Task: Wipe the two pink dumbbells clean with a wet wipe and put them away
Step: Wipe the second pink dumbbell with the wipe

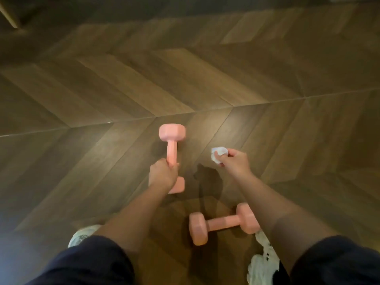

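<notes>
Two pink dumbbells, one on the floor and one in hand.

Nearest, two white shoes (264, 262) were partly hidden by dark sleeves and blurred. The floor dumbbell (223, 223) lay on the wood floor (267, 79), one end cut off by the right forearm. Beyond, the left hand (162, 174) was closed around the handle of the held dumbbell (172, 149), covering its lower handle. The right hand (234, 159) pinched a crumpled white wipe (218, 154), just beside it.
</notes>
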A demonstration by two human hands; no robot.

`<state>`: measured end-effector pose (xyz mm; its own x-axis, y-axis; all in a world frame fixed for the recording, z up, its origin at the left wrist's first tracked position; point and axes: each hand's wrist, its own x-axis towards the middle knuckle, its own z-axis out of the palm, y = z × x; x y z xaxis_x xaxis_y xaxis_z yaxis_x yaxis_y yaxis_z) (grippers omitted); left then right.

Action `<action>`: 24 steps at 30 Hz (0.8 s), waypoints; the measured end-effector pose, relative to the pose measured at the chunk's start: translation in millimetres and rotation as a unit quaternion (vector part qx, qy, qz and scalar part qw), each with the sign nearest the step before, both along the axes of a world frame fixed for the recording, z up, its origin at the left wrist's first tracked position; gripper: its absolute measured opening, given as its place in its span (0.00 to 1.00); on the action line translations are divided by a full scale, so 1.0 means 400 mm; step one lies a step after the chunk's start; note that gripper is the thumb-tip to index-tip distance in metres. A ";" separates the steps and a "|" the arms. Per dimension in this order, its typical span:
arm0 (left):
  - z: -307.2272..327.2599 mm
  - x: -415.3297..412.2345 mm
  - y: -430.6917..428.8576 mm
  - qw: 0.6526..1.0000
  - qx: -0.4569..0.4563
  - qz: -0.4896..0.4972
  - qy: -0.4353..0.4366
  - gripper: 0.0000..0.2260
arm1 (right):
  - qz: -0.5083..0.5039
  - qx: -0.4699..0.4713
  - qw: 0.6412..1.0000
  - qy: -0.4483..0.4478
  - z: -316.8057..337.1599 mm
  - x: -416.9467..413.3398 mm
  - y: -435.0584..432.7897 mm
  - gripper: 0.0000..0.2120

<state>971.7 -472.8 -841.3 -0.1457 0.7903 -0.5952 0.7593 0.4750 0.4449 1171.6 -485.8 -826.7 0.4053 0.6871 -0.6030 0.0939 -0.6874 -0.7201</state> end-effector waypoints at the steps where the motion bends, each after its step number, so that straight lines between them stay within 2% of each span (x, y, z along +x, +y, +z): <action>1: -0.015 0.002 0.006 1.000 -0.004 0.004 -0.001 0.15 | 0.000 -0.005 1.000 0.002 -0.016 -0.001 0.003 0.06; 4: -0.044 0.004 0.017 1.000 -0.005 0.004 0.005 0.15 | 0.004 -0.012 1.000 0.001 -0.049 -0.002 0.011 0.05; 10: -0.061 0.006 0.027 1.000 0.003 -0.010 0.017 0.15 | 0.023 -0.023 0.999 -0.003 -0.081 -0.007 0.018 0.09; 19: -0.086 0.011 0.044 1.000 0.001 0.000 0.007 0.15 | 0.025 -0.023 0.999 0.012 -0.092 -0.005 0.026 0.07; 24: -0.092 0.010 0.059 0.999 -0.030 0.014 -0.014 0.16 | 0.032 -0.026 0.999 0.014 -0.094 -0.004 0.022 0.04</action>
